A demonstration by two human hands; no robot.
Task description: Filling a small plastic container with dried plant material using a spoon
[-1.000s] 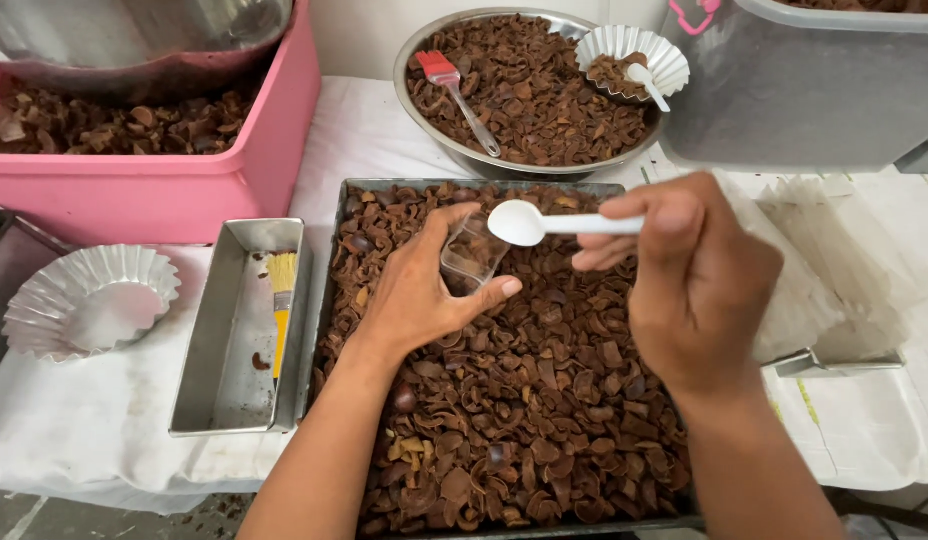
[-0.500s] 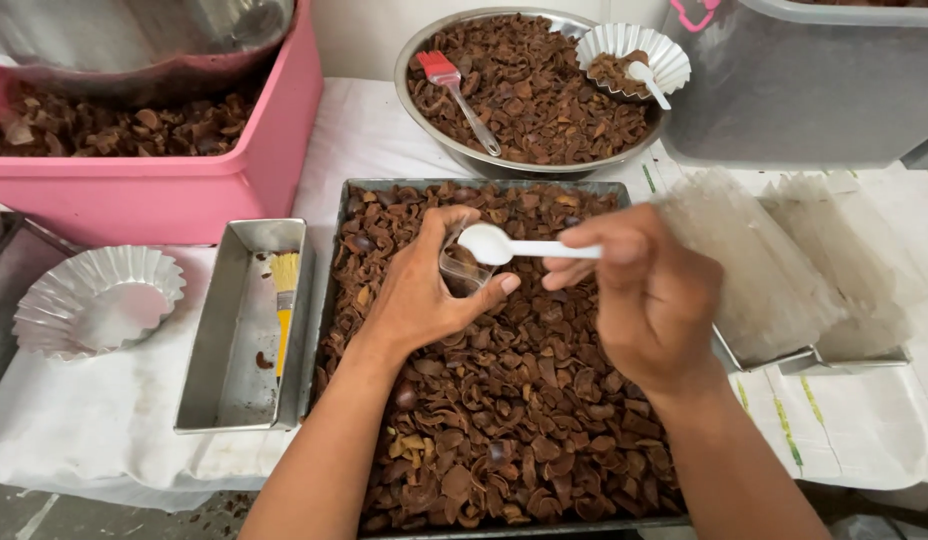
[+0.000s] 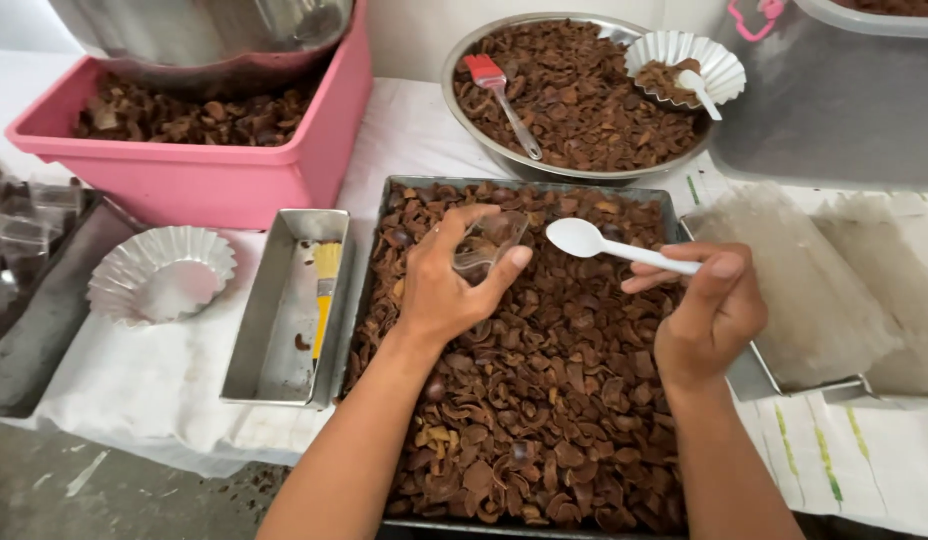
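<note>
While my left hand (image 3: 446,285) curls around the small clear plastic cup (image 3: 487,245), tilted mouth-up over the big metal tray of brown shell pieces (image 3: 544,400), my right hand (image 3: 706,315) pinches the white plastic spoon (image 3: 609,245) by its handle, bowl empty, just beside the cup's rim. I'd say the trick here is holding the cup steady and level, then bringing the spoon low and close so nothing spills back. The yellow brush (image 3: 325,290) lies in the narrow steel pan (image 3: 274,350) to the left
</note>
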